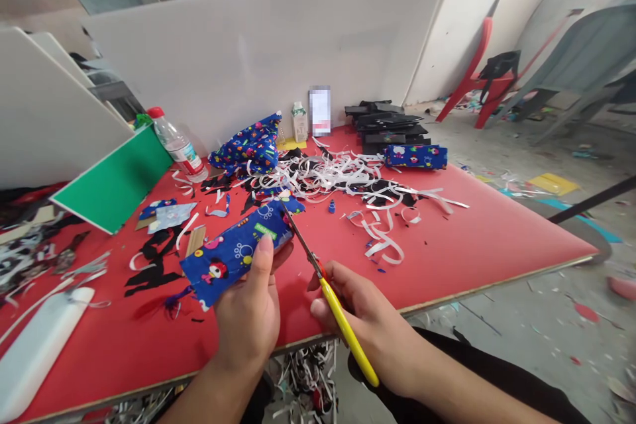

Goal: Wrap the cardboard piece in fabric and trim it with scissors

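Observation:
A blue patterned fabric pouch (228,255) lies in my left hand (253,305), the thumb pressed on its top face and the fingers under it. My right hand (368,315) is closed round scissors with yellow handles (342,324). The scissor blades reach up to the pouch's right end, near its upper corner. Behind the pouch, white strips (322,175) and black scraps are heaped on the red table (447,238). Crumpled blue patterned fabric (251,146) sits left of the heap. Another blue patterned pouch (416,156) lies flat at its right.
Black folded pieces (387,124) are stacked at the back right. A phone (320,109), a small carton (299,122) and a plastic bottle (179,146) stand along the white partition (258,59). A green board (116,175) leans at the left, behind a white object (44,351).

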`<state>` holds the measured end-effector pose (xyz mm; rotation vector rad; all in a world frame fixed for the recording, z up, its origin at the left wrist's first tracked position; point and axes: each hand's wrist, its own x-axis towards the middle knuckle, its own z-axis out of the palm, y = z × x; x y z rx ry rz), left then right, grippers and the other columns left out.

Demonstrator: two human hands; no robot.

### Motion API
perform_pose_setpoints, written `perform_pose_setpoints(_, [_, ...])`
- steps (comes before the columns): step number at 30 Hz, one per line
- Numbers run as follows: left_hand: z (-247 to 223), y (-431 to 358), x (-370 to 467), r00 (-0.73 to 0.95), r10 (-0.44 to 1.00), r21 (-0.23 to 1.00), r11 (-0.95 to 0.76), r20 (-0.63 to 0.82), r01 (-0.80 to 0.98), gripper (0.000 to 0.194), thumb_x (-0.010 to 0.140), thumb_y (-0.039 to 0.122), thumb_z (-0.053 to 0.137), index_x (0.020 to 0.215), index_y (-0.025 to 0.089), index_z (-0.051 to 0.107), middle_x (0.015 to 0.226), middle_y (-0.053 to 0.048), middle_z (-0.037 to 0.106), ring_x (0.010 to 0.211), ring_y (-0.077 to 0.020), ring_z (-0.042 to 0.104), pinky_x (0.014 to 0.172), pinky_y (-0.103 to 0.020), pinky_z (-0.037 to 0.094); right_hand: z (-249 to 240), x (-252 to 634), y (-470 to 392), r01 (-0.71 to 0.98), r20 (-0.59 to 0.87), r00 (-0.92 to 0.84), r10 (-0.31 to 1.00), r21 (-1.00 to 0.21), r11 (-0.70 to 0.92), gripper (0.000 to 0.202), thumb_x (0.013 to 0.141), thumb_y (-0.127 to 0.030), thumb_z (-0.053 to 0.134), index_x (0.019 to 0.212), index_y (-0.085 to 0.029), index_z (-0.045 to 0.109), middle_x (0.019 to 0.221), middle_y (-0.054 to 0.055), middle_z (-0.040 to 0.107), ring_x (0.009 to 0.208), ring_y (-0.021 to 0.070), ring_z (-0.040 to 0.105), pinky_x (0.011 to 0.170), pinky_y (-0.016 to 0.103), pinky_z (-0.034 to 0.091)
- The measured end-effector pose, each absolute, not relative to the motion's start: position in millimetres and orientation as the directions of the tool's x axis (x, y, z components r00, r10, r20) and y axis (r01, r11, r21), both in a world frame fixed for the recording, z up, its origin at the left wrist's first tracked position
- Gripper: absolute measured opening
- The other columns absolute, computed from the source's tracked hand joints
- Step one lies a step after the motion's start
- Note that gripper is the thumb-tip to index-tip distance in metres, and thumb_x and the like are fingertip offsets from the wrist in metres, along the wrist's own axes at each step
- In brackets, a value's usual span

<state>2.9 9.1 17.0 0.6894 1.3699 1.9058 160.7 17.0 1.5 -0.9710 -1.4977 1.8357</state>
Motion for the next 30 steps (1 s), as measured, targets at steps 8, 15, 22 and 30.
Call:
perform_pose_setpoints(8, [10.5, 9.2, 1.0, -0.604, 0.791, 0.970, -0.211, 0.095, -0.123, 0.010, 0.087, 0.040, 0.083, 0.092, 0.031, 0.080, 0.108, 0.003, 0.083, 0.126, -0.0287, 0.070, 0.102, -0.036, 0.061, -4.8, 156.2, 20.0, 0.107, -0.145, -0.469, 0.871, -0.989, -0.106, 0.038, 0.090, -0.055, 0.075, 0.085, -0.022, 0.057, 0.073, -0.005, 0.051, 0.068, 0.0133, 0.040, 0.060, 0.027, 0.035])
perform_pose_setpoints(15, [-1.9, 13.2, -2.7, -0.609, 0.772, 0.971, -0.240, 0.185, -0.010, 0.020, 0.090, 0.048, 0.079, 0.096, 0.029, 0.080, 0.107, -0.002, 0.081, 0.123, -0.0278, 0.070, 0.110, -0.045, 0.058, -5.5, 156.3, 24.1, 0.177, -0.155, -0.403, 0.902, -0.980, -0.090, 0.045, 0.085, -0.052, 0.080, 0.072, -0.022, 0.049, 0.063, -0.008, 0.038, 0.061, 0.0109, 0.030, 0.053, 0.026, 0.025])
perform_pose_setpoints(22, [19.6, 16.3, 1.5, -0.627, 0.759, 0.944, -0.310, 0.174, -0.113, 0.031, 0.079, 0.037, 0.088, 0.106, 0.030, 0.074, 0.112, 0.002, 0.080, 0.114, -0.0281, 0.075, 0.095, -0.045, 0.065, -5.7, 151.7, 35.0, -0.030, -0.260, -0.350, 0.900, -0.957, -0.289, 0.053, 0.078, -0.069, 0.079, 0.081, -0.023, 0.053, 0.063, -0.009, 0.040, 0.055, 0.0091, 0.032, 0.049, 0.026, 0.025])
perform_pose_setpoints(30, [18.1, 12.8, 3.3, -0.494, 0.869, 0.960, -0.162, 0.029, -0.228, 0.025, 0.070, 0.027, 0.093, 0.089, 0.027, 0.076, 0.093, 0.004, 0.082, 0.100, -0.0287, 0.079, 0.084, -0.039, 0.070, 5.4, 180.2, 55.3, 0.195, -0.214, -0.153, 0.965, -0.964, -0.182, 0.051, 0.076, -0.059, 0.086, 0.085, -0.024, 0.050, 0.073, -0.007, 0.048, 0.062, 0.0108, 0.041, 0.055, 0.027, 0.033])
